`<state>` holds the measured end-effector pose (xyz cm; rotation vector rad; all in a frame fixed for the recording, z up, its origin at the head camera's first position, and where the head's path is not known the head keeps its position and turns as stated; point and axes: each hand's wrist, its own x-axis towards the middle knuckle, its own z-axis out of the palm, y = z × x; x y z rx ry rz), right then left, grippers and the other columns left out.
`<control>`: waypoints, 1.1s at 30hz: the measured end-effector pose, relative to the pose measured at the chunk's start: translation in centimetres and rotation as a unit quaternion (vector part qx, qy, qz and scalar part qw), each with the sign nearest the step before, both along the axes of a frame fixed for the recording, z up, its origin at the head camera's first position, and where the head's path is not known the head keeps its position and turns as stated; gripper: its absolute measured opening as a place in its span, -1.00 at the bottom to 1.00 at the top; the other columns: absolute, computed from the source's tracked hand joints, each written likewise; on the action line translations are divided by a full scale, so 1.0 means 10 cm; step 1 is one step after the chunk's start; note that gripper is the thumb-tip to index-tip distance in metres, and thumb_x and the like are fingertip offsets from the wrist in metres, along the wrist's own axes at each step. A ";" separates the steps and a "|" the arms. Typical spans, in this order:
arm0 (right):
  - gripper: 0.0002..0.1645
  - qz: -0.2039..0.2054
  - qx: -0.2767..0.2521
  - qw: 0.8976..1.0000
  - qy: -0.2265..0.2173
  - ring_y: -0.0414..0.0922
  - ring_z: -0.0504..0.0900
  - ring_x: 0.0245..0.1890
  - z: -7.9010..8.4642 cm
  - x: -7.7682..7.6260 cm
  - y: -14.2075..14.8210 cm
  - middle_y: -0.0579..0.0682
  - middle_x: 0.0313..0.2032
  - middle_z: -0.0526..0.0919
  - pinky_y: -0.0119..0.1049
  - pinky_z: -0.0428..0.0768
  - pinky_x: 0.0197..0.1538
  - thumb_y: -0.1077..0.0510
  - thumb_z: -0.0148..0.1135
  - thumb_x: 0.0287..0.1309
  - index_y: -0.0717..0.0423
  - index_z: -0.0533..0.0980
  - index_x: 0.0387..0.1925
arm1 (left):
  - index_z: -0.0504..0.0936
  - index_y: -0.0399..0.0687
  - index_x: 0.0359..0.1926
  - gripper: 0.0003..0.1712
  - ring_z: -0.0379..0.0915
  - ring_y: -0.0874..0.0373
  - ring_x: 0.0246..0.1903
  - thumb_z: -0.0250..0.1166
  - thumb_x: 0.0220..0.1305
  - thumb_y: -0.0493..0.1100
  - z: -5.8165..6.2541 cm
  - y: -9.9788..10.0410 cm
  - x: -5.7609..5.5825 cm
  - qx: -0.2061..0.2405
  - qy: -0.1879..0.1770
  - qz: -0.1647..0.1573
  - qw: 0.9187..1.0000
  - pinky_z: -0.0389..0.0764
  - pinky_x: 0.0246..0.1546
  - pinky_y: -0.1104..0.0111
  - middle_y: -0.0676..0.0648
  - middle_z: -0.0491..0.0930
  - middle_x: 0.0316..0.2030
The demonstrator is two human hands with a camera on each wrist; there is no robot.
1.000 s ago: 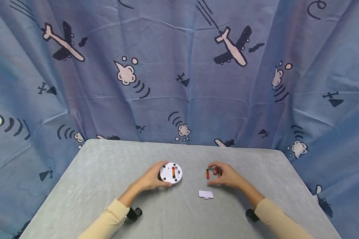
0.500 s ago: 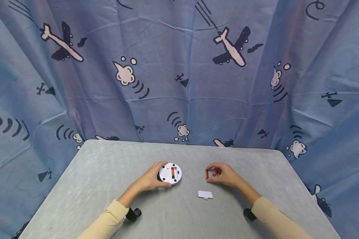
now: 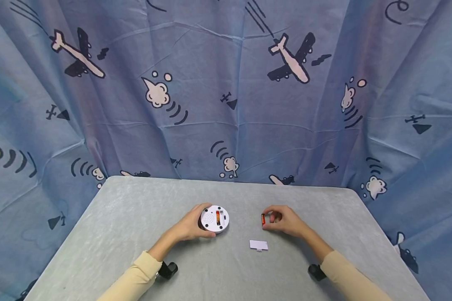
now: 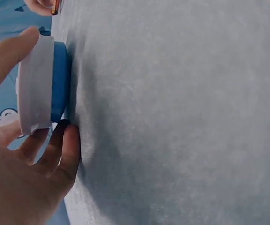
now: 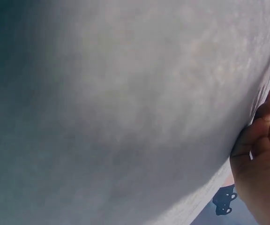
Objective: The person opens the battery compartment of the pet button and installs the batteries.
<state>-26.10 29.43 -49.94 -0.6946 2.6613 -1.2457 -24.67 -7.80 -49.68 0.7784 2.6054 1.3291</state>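
Landmark: the round device. Beyond it hangs a blue curtain point(image 3: 196, 90) printed with airplanes. Under and around it spreads the pale grey table point(image 3: 135, 200).

Right hand point(image 3: 286, 221): to the right of the device, well apart; thumb and fingertip pinch a small battery. Left hand point(image 3: 190, 225): wraps the device's left side, thumb along the near edge, fingers along the far edge, grasp firm-looking.

Round device point(image 3: 207, 217): white face up, with dark feet and a perforated patch, so probably inverted; the left wrist view shows a blue part below the white. Whether it bears on the table or is slightly raised, cannot tell.

Cover point(image 3: 258, 245): lies loose on the table, to the right of the device and nearer the person.

Compartment point(image 3: 222, 217): uncovered, in the right half of the device's face. Seated battery point(image 3: 218, 218): in its left side; the right side looks vacant. Held battery point(image 3: 263, 220): red, right of the device, in the pinch.

Progress, judged: cover off, one cell in. Outstanding: second cell outside the device, cover not on. Roughly midway.
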 end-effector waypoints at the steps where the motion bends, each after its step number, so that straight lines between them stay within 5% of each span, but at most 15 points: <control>1: -0.52 0.000 -0.002 1.000 -0.004 -0.15 0.45 -0.50 0.01 0.01 0.00 0.00 -0.43 0.56 -0.39 0.42 -0.43 0.15 0.63 -0.01 0.20 0.65 -0.05 | 0.31 -0.38 0.39 0.08 0.31 -0.21 0.27 0.69 -0.10 -0.15 0.00 0.00 0.00 0.000 0.002 0.000 1.000 0.29 0.29 -0.05 -0.34 0.38 0.27; 16: -0.52 -0.014 -0.072 0.997 -0.014 -0.15 0.42 -0.56 0.16 0.11 0.08 0.06 -0.39 0.57 -0.39 0.40 -0.54 0.30 0.52 0.10 0.34 0.59 0.06 | 0.44 -0.31 0.32 0.05 0.39 -0.12 0.21 0.74 -0.22 -0.12 0.00 0.10 -0.06 0.025 0.024 0.016 0.999 0.36 0.24 0.00 -0.26 0.47 0.22; 33: -0.52 0.054 -0.072 0.996 -0.012 -0.21 0.44 -0.57 0.19 -0.03 -0.54 -0.02 -0.43 0.58 -0.40 0.42 -0.54 0.23 0.58 0.05 0.24 0.62 0.02 | 0.36 -0.33 0.37 0.04 0.34 -0.17 0.26 0.68 -0.09 -0.10 -0.05 0.15 -0.09 0.012 0.003 -0.011 1.000 0.30 0.28 -0.02 -0.29 0.43 0.26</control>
